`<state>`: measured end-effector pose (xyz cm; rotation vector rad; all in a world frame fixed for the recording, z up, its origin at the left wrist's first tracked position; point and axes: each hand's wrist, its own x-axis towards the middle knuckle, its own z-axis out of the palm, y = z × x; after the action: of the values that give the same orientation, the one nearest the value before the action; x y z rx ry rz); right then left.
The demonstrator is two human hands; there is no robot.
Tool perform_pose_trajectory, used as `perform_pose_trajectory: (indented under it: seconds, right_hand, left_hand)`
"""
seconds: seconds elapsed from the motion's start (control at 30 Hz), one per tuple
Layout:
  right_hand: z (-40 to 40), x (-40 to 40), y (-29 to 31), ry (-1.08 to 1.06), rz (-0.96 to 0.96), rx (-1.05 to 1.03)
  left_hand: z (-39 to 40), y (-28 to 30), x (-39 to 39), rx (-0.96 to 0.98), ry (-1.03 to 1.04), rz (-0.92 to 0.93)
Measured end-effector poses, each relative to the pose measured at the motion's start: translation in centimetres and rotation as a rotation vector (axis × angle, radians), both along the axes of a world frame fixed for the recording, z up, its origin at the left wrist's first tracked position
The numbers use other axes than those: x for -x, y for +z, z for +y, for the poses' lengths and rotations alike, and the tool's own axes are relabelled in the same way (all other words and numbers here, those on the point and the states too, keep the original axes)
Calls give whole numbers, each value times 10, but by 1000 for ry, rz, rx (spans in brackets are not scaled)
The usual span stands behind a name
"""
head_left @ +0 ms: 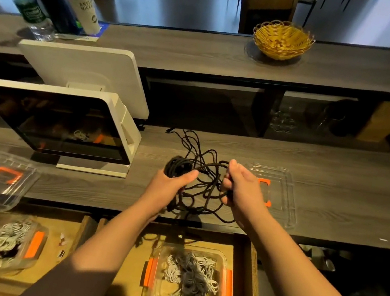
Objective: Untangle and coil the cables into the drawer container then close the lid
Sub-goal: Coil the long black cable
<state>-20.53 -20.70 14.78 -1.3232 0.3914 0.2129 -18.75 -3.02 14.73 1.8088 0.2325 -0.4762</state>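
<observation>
Head view: POS monitor [56,122] left, clear lid [281,196] just right of hands. Black cable [206,175], tangled, over countertop [338,177]. Left hand [169,185] grips coiled part; right hand [242,184] fingers curled round strands. Open container [189,276] in drawer [253,281] holds grey/white cables.

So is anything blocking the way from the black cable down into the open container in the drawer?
Partly. The container is lidless, its lid on the counter, but grey-white cables already fill much of it. The black cable, gripped by the left hand and right hand, remains tangled.
</observation>
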Motion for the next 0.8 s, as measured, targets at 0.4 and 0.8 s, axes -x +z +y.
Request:
perform_pose_trajectory:
  seconds: [0.4, 0.8]
  right_hand:
    - [-1, 12, 7, 213, -53, -225]
    - [-12, 10, 23, 379, -107, -203]
  left_hand:
    - [-23, 1, 5, 51, -112, 23]
    - [-26, -1, 13, 310, -59, 140]
